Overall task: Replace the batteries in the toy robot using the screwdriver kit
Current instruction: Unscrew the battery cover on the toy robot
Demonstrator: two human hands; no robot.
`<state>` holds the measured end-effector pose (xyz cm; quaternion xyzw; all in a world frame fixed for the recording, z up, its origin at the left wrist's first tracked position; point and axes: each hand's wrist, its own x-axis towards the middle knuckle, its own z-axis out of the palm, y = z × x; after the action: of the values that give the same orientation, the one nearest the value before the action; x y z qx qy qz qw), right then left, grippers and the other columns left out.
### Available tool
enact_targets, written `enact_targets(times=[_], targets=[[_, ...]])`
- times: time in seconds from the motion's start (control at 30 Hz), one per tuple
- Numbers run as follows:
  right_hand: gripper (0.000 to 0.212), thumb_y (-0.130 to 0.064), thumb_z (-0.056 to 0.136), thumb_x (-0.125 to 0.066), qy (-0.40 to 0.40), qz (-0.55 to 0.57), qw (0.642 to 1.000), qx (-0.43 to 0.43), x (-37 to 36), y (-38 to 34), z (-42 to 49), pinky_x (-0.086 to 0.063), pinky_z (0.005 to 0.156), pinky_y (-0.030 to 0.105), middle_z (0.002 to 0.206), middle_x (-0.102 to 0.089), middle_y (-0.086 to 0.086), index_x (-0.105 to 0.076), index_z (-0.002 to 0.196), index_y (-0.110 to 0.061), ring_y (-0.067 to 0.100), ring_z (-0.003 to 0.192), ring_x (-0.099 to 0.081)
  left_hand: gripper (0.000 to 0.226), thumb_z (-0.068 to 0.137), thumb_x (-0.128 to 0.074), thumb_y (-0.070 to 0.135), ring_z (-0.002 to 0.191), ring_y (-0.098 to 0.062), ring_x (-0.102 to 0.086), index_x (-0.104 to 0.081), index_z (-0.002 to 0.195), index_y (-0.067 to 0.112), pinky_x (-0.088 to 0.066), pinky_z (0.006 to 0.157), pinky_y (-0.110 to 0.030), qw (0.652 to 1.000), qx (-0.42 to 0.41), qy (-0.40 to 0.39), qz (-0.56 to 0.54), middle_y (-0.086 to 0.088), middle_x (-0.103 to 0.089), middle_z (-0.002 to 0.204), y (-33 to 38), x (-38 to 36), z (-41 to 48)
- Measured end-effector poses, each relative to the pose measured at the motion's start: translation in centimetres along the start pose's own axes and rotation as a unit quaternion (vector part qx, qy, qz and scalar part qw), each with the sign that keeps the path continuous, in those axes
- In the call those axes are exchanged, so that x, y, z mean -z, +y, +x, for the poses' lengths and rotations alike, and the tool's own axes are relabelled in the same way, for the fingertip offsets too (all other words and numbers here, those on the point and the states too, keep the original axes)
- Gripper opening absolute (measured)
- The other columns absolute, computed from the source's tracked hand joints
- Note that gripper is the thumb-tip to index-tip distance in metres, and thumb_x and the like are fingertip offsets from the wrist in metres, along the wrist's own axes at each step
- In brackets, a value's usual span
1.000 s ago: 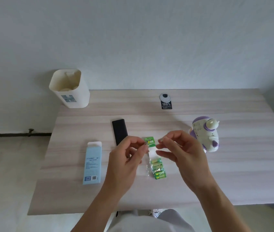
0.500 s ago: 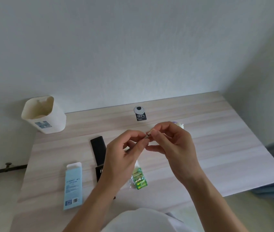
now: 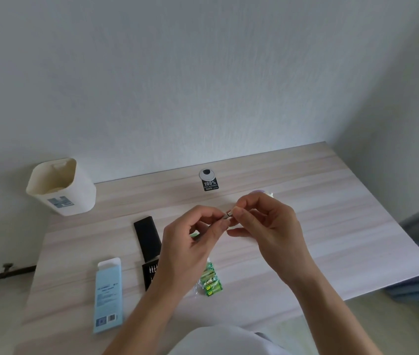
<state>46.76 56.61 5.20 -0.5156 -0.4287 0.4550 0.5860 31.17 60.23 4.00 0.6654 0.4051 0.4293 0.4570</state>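
Step in hand: judged to be opening the battery pack (image 3: 211,280) to free fresh cells.
Left hand (image 3: 190,247): raised over the middle of the worktop (image 3: 331,226), thumb and forefinger clamped on the pack's top end.
Right hand (image 3: 272,226): opposite the left, fingers (image 3: 241,212) clamped on the same small grey end, the other fingers loosely curled.
Battery pack: its green lower part showed below the hands, toward the near edge. Contact with the worktop could not be told.
Toy robot (image 3: 263,193): almost hidden behind the right hand, toward the far edge, with only a purple-and-white sliver showing.
Technique: the two pinches should sit close together at the seam and pull apart in short, controlled tears.
Technique, continued: the pack should stay low over the worktop so that freed cells do not roll off.
Caution: a sharp tear would likely scatter the cells.
Count, hands: two, both engaged.
Count, battery packs: one. Its cells were too small to count.
Count, toy robots: one.
Count, screwdriver kit: one black lid (image 3: 147,237) and one bit tray (image 3: 149,274), left of centre.
Count, blue boxes (image 3: 108,295): one, at the near left corner.
Count, white bins (image 3: 61,188): one, at the far left corner.
Count, black tags (image 3: 209,181): one, at the far edge.
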Motion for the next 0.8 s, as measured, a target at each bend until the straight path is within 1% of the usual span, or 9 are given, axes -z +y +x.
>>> enact_targets(times=[0.1,0.2,0.3,0.37,0.47,0.57,0.6,0.67,0.8], targets=[[0.005,-0.007,0.091,-0.065,0.002,-0.008,1.0,0.004,-0.1,0.1,-0.2,-0.061,0.069,0.035,0.077,-0.068,0.004,-0.067,0.087,-0.008,0.028,0.082,-0.073,0.012,0.082,-0.069,0.037,0.073,-0.017,-0.064,-0.071,0.087,0.027,-0.053,0.065,-0.023,1.0,0.002,-0.003,0.013,0.013,-0.071,0.081,0.0,0.2,-0.1],[0.004,-0.007,0.091,-0.066,-0.006,-0.023,1.0,0.008,-0.3,0.4,-0.3,-0.061,0.068,0.035,0.076,-0.07,0.005,-0.068,0.087,-0.006,0.024,0.08,-0.073,0.009,0.081,-0.069,0.036,0.073,-0.012,-0.064,-0.07,0.086,0.028,-0.05,0.066,-0.016,1.0,0.011,0.001,0.016,0.015,-0.07,0.08,0.2,0.4,-0.3],[0.006,-0.005,0.09,-0.067,-0.015,-0.044,0.999,0.009,-0.6,0.5,-0.4,-0.062,0.068,0.034,0.076,-0.071,0.007,-0.069,0.086,-0.008,0.022,0.079,-0.072,0.006,0.083,-0.071,0.031,0.071,-0.012,-0.063,-0.071,0.085,0.025,-0.049,0.065,-0.015,1.0,0.015,0.006,0.023,0.017,-0.071,0.078,0.3,0.7,-0.5],[0.004,-0.011,0.089,-0.069,-0.019,-0.055,0.998,0.016,-0.7,0.6,-0.4,-0.062,0.067,0.034,0.076,-0.072,0.007,-0.07,0.086,-0.009,0.021,0.078,-0.072,0.004,0.085,-0.074,0.022,0.071,-0.012,-0.064,-0.071,0.085,0.025,-0.049,0.064,-0.015,0.999,0.019,0.008,0.026,0.017,-0.071,0.077,0.2,0.8,-0.6],[0.014,-0.022,0.084,-0.07,-0.016,-0.067,0.997,0.023,-0.7,0.7,-0.4,-0.06,0.066,0.031,0.077,-0.073,0.006,-0.073,0.087,-0.009,0.022,0.076,-0.072,0.008,0.086,-0.075,0.017,0.072,-0.01,-0.064,-0.071,0.085,0.024,-0.048,0.065,-0.013,0.999,0.017,0.007,0.032,0.016,-0.071,0.078,0.2,1.1,-0.8],[0.004,-0.011,0.087,-0.072,-0.012,-0.094,0.995,0.028,-0.9,1.0,-0.4,-0.059,0.062,0.028,0.078,-0.072,0.004,-0.074,0.084,-0.011,0.02,0.076,-0.071,0.008,0.085,-0.076,0.013,0.072,-0.007,-0.065,-0.073,0.084,0.021,-0.048,0.066,-0.013,0.999,0.014,0.009,0.032,0.014,-0.071,0.076,0.0,1.3,-0.9],[0.008,-0.009,0.088,-0.072,-0.009,-0.106,0.994,0.033,-1.0,1.1,-0.4,-0.06,0.061,0.029,0.078,-0.071,0.002,-0.074,0.083,-0.014,0.019,0.076,-0.071,0.007,0.084,-0.076,0.014,0.072,-0.008,-0.066,-0.073,0.083,0.02,-0.048,0.065,-0.013,0.999,0.014,0.009,0.034,0.014,-0.072,0.076,-0.1,1.4,-0.9],[0.012,-0.007,0.088,-0.072,-0.007,-0.115,0.993,0.032,-1.2,1.3,-0.4,-0.06,0.06,0.03,0.078,-0.071,-0.001,-0.074,0.082,-0.017,0.017,0.076,-0.071,0.006,0.084,-0.076,0.014,0.072,-0.008,-0.066,-0.074,0.084,0.019,-0.049,0.065,-0.014,0.999,0.012,0.01,0.036,0.013,-0.072,0.076,-0.3,1.5,-0.9],[0.007,-0.008,0.089,-0.071,0.0,-0.092,0.996,0.019,-2.0,1.6,-0.6,-0.06,0.059,0.031,0.078,-0.072,0.0,-0.074,0.084,-0.012,0.014,0.075,-0.071,0.004,0.084,-0.073,0.019,0.074,-0.004,-0.067,-0.07,0.084,0.021,-0.049,0.066,-0.013,1.0,0.028,0.012,-0.005,0.015,-0.072,0.077,-0.5,1.4,-1.0]])
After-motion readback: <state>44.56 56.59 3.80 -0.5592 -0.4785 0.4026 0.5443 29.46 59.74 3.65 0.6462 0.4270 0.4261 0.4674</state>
